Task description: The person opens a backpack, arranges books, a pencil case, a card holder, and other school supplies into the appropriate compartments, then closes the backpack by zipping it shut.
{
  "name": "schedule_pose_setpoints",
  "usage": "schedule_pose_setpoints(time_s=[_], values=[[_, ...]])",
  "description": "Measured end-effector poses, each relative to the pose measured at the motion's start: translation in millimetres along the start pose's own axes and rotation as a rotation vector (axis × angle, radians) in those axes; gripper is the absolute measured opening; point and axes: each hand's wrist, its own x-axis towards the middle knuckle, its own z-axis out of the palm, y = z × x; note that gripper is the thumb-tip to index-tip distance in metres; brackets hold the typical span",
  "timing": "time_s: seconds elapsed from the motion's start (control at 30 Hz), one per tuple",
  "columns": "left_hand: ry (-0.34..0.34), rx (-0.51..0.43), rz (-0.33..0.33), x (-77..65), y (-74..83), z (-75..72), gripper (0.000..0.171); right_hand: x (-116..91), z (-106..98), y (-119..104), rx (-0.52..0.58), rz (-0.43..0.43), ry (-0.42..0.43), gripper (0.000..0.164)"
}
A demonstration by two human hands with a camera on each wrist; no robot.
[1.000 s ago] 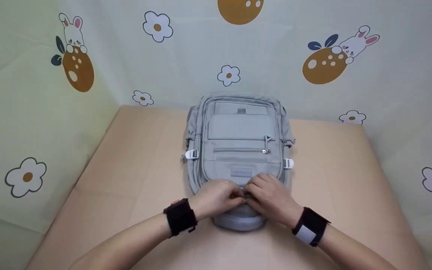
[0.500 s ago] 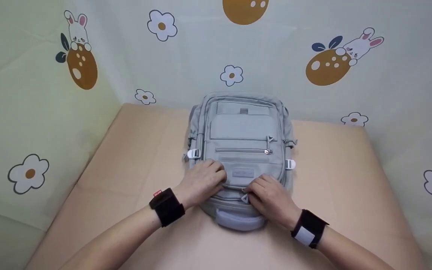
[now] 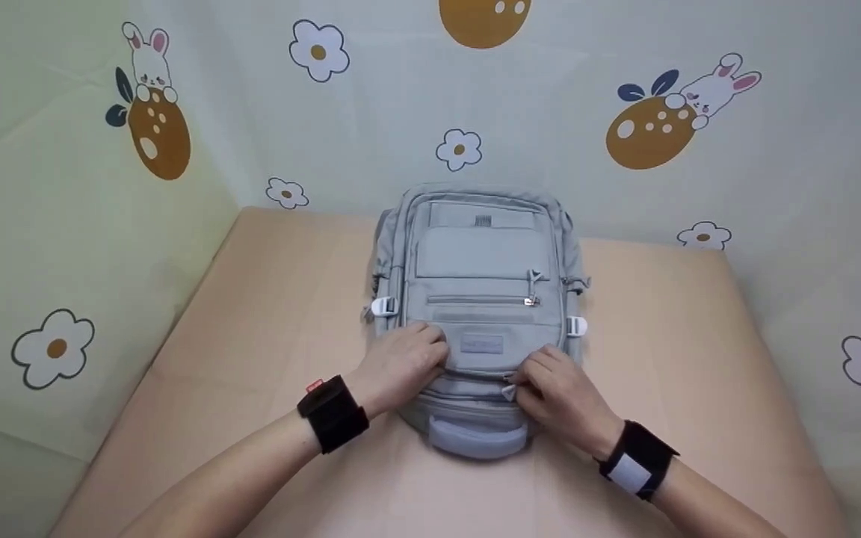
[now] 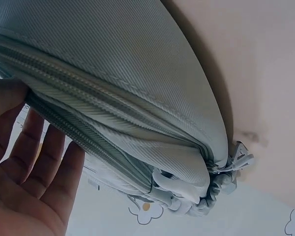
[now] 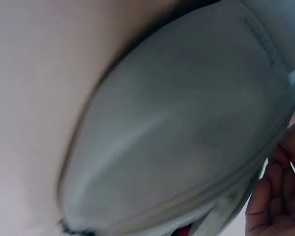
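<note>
A grey backpack (image 3: 486, 254) lies front side up, its carry handle (image 3: 479, 439) toward the near side. My left hand (image 3: 404, 366) pinches the fabric along a zipper edge at the left of the front pocket. In the left wrist view the thumb and fingertips (image 4: 73, 157) sit on either side of that zippered edge (image 4: 96, 140). My right hand (image 3: 561, 396) pinches at the front pocket zipper, with a pale triangular zipper pull (image 3: 508, 391) hanging by the fingertips. In the right wrist view the curled fingers (image 5: 260, 201) show at the right edge, and their grip is mostly hidden.
The backpack rests on a beige tabletop (image 3: 273, 299). White strap buckles (image 3: 383, 307) sit on both of its sides. Behind and to the left hangs a pale curtain (image 3: 371, 119) printed with rabbits and flowers.
First both hands were together at the middle of the front pocket zipper. The left hand moved left to the pocket edge, then the right hand slid rightward with the zipper pull.
</note>
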Motion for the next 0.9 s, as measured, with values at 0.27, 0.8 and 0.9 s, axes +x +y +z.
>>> schedule_pose_setpoints(time_s=[0.27,0.8,0.9], values=[[-0.008,0.010,0.004,0.5,0.0,-1.7,0.007,-21,-19,17,-0.008,0.048,0.054,0.032],[-0.038,-0.055,0.081,30.0,40.6,-8.4,0.011,-24,-21,16,0.000,0.077,0.057,0.031],[-0.037,-0.041,0.112,39.7,50.3,-5.5,0.011,-24,-22,14,0.002,0.116,0.038,0.028]])
